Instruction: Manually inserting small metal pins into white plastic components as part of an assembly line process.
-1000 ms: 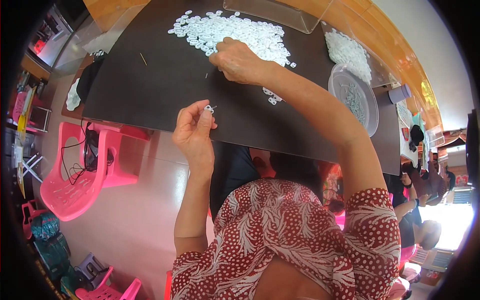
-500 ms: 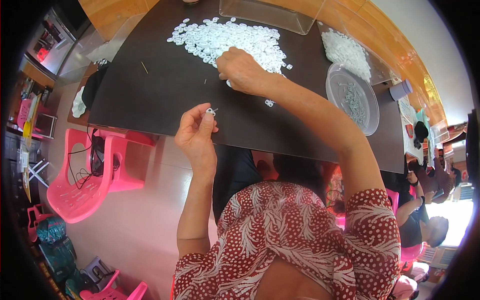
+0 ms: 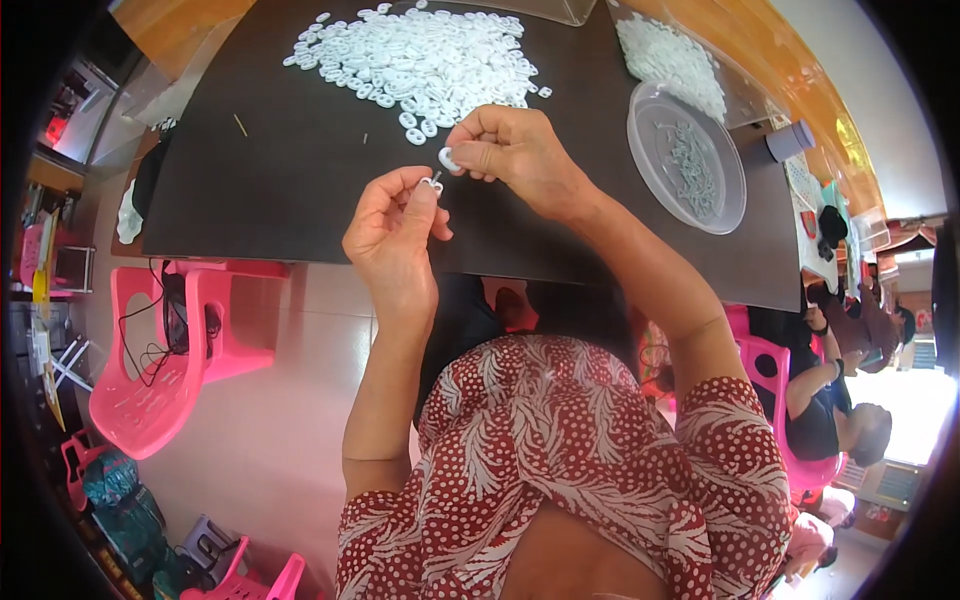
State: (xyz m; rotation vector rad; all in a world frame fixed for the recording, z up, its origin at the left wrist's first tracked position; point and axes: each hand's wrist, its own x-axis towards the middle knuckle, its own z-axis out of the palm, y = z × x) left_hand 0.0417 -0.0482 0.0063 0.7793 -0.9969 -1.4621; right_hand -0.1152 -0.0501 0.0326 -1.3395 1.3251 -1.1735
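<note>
My left hand [image 3: 398,225] is pinched around a small white plastic piece with a screw [image 3: 436,183] sticking up from it. Just above and to its right, my right hand [image 3: 520,155] grips a white oval plastic piece [image 3: 448,158] between thumb and fingertips. The two pieces are close together; whether they touch I cannot tell. Beyond both hands spreads a big pile of white oval plastic pieces [image 3: 420,62] on the dark table [image 3: 270,180], a few lying loose at its near edge. A round clear tub [image 3: 640,130] of grey screws [image 3: 692,170] stands to the right.
Behind the tub lies a heap of small white parts [image 3: 670,65]. A purple-grey cup [image 3: 790,141] stands at the table's right edge, and a clear bin [image 3: 560,8] at the back. A pink chair [image 3: 150,400] is at my left; another person [image 3: 835,400] sits at far right.
My right hand has come back from the pile toward my left hand, now with a white oval piece in its fingers. The view has shifted slightly, and my left hand keeps its piece.
</note>
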